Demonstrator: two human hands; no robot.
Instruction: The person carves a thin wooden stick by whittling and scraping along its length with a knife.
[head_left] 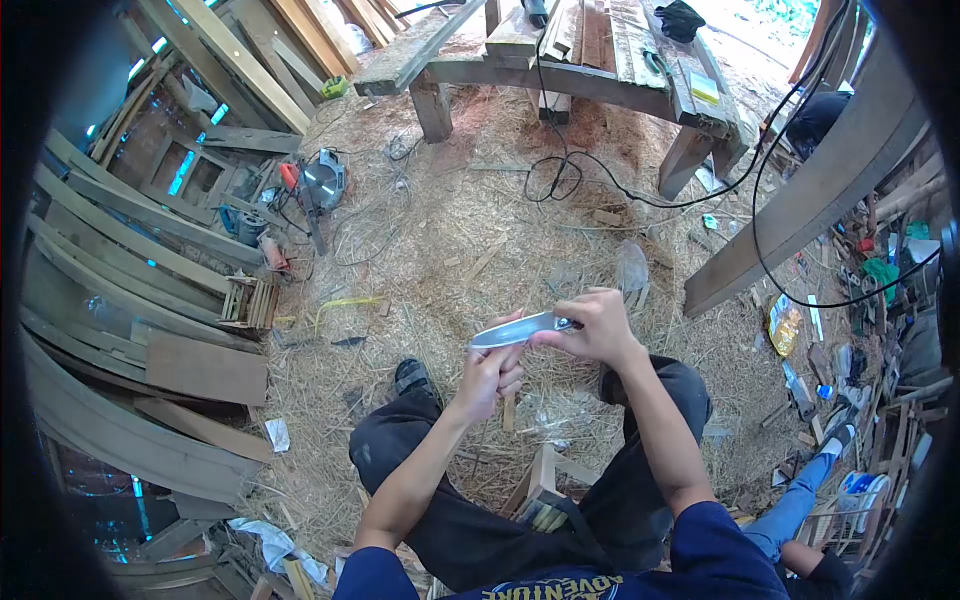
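Observation:
A smooth, pale grey blade-shaped object point(515, 332) is held level between both hands, above the shavings-covered floor. My left hand point(490, 375) grips its left part from below, with the fingers curled. On the right end, my right hand point(597, 328) is closed, thumb and fingers around a darker narrow part. Whether that object is metal or something else I cannot tell. My knees in dark trousers are on either side below the hands, and a small wooden piece point(543, 472) stands between my legs.
A wooden workbench point(560, 75) stands ahead, with a black cable trailing from it. A circular saw point(322, 182) lies front left. Planks point(205, 370) line the left side. A thick beam point(800, 215) slants at right. Another person's jeans-clad leg point(800, 500) is at lower right.

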